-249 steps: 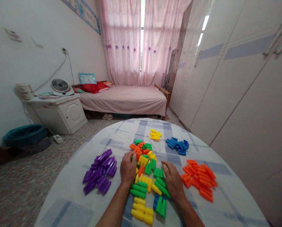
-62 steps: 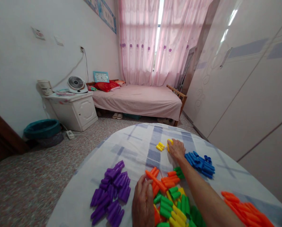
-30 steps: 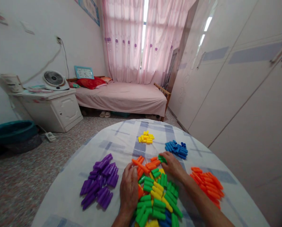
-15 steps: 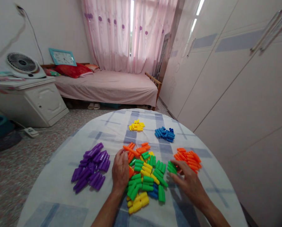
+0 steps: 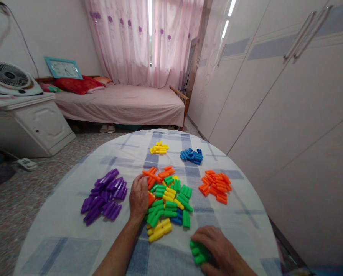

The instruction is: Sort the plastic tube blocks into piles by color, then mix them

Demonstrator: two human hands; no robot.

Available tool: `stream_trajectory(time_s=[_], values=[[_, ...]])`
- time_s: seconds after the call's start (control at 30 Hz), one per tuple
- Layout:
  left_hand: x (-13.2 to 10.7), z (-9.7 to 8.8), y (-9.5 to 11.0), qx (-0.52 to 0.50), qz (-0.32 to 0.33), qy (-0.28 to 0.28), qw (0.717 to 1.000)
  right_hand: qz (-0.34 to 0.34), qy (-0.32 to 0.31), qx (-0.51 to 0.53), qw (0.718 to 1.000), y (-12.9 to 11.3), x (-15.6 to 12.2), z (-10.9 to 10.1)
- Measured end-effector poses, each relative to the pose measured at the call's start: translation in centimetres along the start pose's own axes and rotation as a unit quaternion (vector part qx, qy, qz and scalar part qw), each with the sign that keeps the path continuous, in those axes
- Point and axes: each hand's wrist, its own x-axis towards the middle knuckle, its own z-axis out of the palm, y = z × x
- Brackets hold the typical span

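Observation:
My right hand (image 5: pixel 217 249) is low at the table's front, its fingers curled round several green plastic toy pieces (image 5: pixel 198 252). At the left edge of a mixed pile, my left hand (image 5: pixel 139 196) rests with fingers loosely bent, its tips against the orange pieces (image 5: pixel 152 176); it appears to hold nothing. That pile has green pieces (image 5: pixel 157 205) on top, yellow pieces (image 5: pixel 160 230) at its near end and a few blue pieces (image 5: pixel 177 217) partly covered. The thumb side of my left hand hides part of the pile's edge.
Sorted heaps lie around: purple pieces (image 5: pixel 104 197) on the left, yellow pieces (image 5: pixel 159 148) and blue pieces (image 5: pixel 191 155) farther back, orange pieces (image 5: pixel 215 186) on the right. A checked cloth covers the round table (image 5: pixel 240 230). Beyond stand a bed (image 5: pixel 125 103) and a wardrobe (image 5: pixel 289 122).
My right hand has moved from beside the right orange heap toward me, bringing the green pieces along. My left hand stays by the pile. The view has shifted slightly right.

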Motion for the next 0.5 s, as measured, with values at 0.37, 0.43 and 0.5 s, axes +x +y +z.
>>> stream_trajectory(time_s=[0.37, 0.43, 0.5], values=[[0.0, 0.1, -0.1, -0.008, 0.011, 0.005, 1.000, -0.010, 0.205, -0.047, 0.978, 2.4, 5.6, -1.7], [0.0, 0.1, 0.0, -0.014, 0.007, 0.006, 1.000, -0.022, 0.198, -0.071, 0.977, 3.1, 7.7, -1.9], [0.0, 0.1, 0.1, -0.017, -0.001, 0.006, 1.000, -0.029, 0.166, -0.081, 0.982, 3.4, 9.2, -2.1]])
